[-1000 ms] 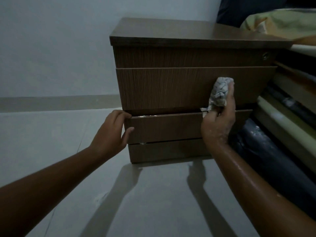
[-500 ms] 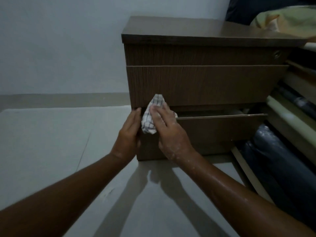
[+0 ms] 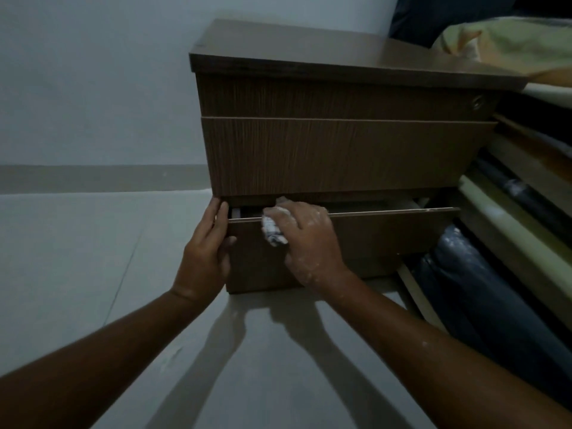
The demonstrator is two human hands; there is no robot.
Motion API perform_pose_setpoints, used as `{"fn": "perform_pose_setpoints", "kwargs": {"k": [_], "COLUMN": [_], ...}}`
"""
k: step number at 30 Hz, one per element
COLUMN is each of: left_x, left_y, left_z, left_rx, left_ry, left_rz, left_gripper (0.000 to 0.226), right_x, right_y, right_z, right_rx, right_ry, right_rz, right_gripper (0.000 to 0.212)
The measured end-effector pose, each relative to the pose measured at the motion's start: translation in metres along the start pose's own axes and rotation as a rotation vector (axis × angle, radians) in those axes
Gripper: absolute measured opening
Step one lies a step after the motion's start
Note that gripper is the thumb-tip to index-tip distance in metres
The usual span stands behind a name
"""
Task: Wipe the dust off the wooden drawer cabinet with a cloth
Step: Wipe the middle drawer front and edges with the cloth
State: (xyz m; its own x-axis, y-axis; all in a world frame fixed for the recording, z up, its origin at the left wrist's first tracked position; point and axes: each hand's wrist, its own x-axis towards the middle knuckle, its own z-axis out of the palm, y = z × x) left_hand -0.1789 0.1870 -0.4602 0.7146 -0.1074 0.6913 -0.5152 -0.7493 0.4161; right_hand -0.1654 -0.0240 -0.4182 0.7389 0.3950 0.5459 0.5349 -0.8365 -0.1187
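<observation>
Background: pale wall [image 3: 93, 82] w/ a darker skirting band [image 3: 93, 178] along its base. Light floor [image 3: 62, 258] is crossed by one thin joint line; two long shadows are cast across it at centre-bottom. At far right, dark rolled material [image 3: 483, 292] is laid on the floor, w/ pale long rolls [image 3: 507, 224] stacked above it. At upper right, a yellowish cloth bundle [image 3: 507, 44] is seen, partly cut off by the frame edge; dark fabric [image 3: 414, 17] is seen behind it.
</observation>
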Motion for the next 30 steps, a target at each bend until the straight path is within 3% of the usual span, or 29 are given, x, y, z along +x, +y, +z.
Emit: {"fn": "perform_pose_setpoints", "kwargs": {"k": [11,16,24,26,28,30], "left_x": [0.002,0.000,-0.002,-0.001,0.002,0.003], "left_y": [0.012,0.008,0.014,0.016,0.017,0.015], "left_z": [-0.012,-0.010,-0.008,-0.010,-0.011,-0.012], "left_rx": [0.036,0.013,-0.029,-0.007,0.024,0.042], "left_ry": [-0.047,-0.003,0.023,0.023,0.025,0.025], "left_rz": [-0.025,0.011,-0.066,-0.052,-0.029,-0.016], "left_gripper": [0.060,0.061,0.059,0.058,0.057,0.055], "right_x": [-0.055,-0.076,-0.080,-0.077,-0.069,-0.058], "right_y": [0.144,0.186,0.215,0.214,0.200,0.174], "right_z": [-0.052,-0.075,-0.112,-0.115,-0.112,-0.107], "right_rx": [-0.106,-0.185,-0.392,-0.342,-0.201,-0.075], "right_ry": [0.154,0.108,0.028,0.133,0.300,0.389], "right_rz": [0.174,0.307,0.536,0.609,0.690,0.588], "right_gripper": [0.059,0.067,0.057,0.051,0.058,0.071]}}
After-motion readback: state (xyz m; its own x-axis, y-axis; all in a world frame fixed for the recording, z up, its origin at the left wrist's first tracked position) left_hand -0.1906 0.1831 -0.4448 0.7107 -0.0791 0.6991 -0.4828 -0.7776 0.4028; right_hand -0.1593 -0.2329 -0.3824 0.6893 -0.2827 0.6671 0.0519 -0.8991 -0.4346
